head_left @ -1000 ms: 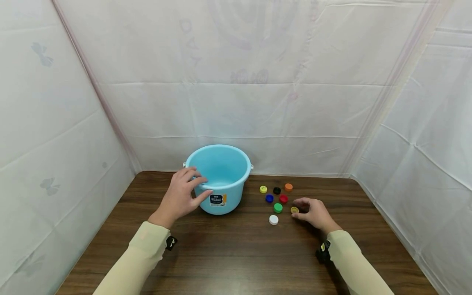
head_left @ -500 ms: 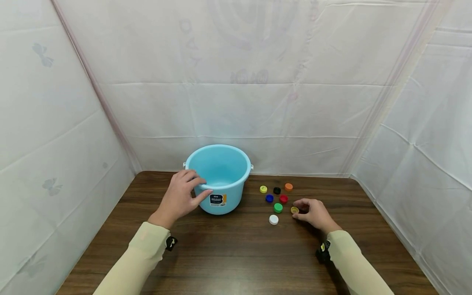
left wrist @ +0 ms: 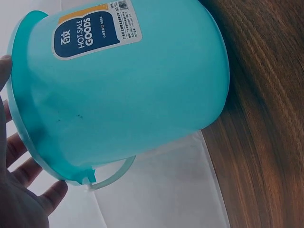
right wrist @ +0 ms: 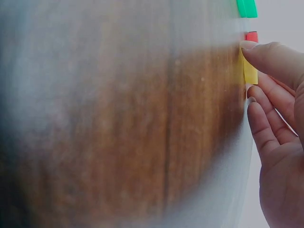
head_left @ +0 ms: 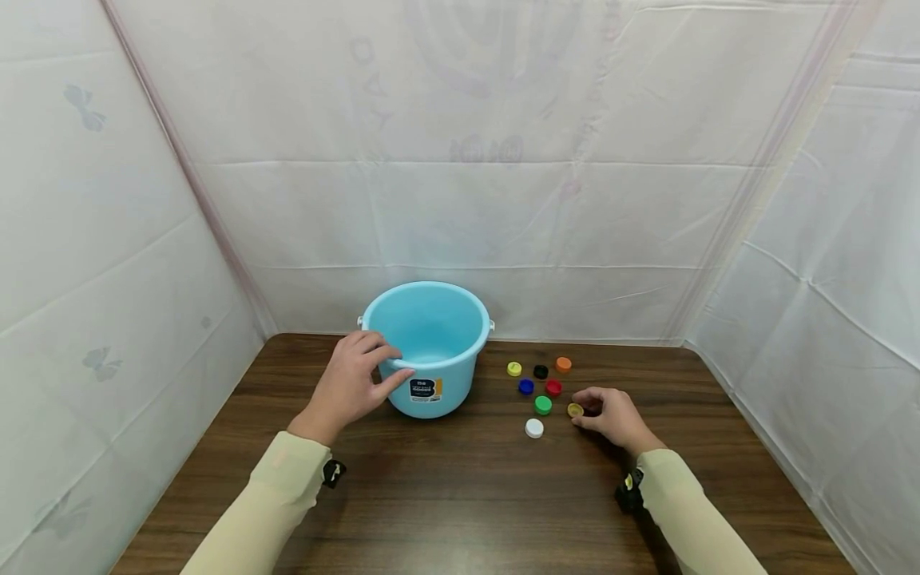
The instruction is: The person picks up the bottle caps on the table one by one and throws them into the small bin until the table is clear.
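Gripping the blue bucket [head_left: 457, 383], left hand [head_left: 352, 375]; pinching a gold-yellow cap [head_left: 574, 410] outside it, right hand [head_left: 612, 411]

Before me spreads a dark wood-grain counter [head_left: 431, 495], light [head_left: 453, 553] gleaming on its near part. Creased white sheeting [head_left: 460, 216] closes me in: a back wall [head_left: 302, 216] with faint lettering [head_left: 370, 84], a left wall [head_left: 93, 239] with pale bow prints [head_left: 103, 364], a right wall [head_left: 826, 239].

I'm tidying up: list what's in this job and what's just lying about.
In the job, apparently:
bucket, gripped by the left hand
darker yellow cap, between finger and thumb of the right hand

Lying about, untouched:
white cap, green cap, red cap, blue cap, black cap, orange cap, brighter yellow cap
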The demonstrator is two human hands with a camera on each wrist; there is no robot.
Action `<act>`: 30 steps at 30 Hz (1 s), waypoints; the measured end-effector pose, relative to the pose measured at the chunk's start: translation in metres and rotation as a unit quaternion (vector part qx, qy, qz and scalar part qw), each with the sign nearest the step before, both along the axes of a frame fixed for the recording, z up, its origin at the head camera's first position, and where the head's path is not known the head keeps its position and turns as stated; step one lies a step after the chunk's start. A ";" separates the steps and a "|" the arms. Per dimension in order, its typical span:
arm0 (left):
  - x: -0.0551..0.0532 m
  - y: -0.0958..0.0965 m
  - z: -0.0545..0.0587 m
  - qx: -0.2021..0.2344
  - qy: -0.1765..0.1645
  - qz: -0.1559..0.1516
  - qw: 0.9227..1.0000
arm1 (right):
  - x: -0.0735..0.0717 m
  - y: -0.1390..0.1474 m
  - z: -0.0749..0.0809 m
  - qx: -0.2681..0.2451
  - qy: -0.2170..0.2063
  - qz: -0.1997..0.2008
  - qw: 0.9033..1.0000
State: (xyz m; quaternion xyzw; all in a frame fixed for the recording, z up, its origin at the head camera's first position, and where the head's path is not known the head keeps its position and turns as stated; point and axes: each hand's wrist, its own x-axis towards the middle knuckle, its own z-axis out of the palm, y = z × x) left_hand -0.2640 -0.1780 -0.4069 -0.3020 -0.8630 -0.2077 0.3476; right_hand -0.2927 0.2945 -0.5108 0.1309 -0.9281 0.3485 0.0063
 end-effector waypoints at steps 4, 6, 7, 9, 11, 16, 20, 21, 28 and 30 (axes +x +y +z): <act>0.001 0.000 0.001 0.000 -0.003 -0.001 1.000 | -0.001 0.000 -0.001 0.001 0.001 -0.001 1.000; 0.001 0.000 0.001 0.001 -0.005 -0.001 1.000 | 0.000 0.000 0.000 0.001 0.000 -0.002 1.000; 0.001 0.000 0.001 0.001 -0.006 -0.002 1.000 | 0.000 0.000 0.000 0.001 -0.001 -0.003 1.000; 0.001 0.000 0.001 0.003 -0.006 -0.002 1.000 | 0.000 0.000 0.000 0.002 -0.002 -0.004 1.000; 0.001 0.001 0.001 0.004 -0.008 -0.002 1.000 | 0.000 0.000 0.000 0.003 -0.002 -0.005 1.000; 0.001 0.001 0.002 0.006 -0.018 0.000 1.000 | 0.000 0.000 -0.001 0.003 -0.002 -0.009 1.000; 0.001 0.001 0.002 0.008 -0.028 0.001 1.000 | 0.000 0.001 -0.002 0.002 -0.004 -0.012 1.000; 0.001 0.001 0.002 0.009 -0.029 0.002 1.000 | 0.000 0.001 -0.002 0.002 -0.004 -0.012 1.000; 0.002 0.001 0.003 0.011 -0.029 0.000 1.000 | -0.001 0.001 -0.002 0.002 -0.001 -0.018 1.000; 0.002 0.001 0.004 0.011 -0.029 0.000 1.000 | -0.001 0.001 -0.002 0.002 0.000 -0.020 1.000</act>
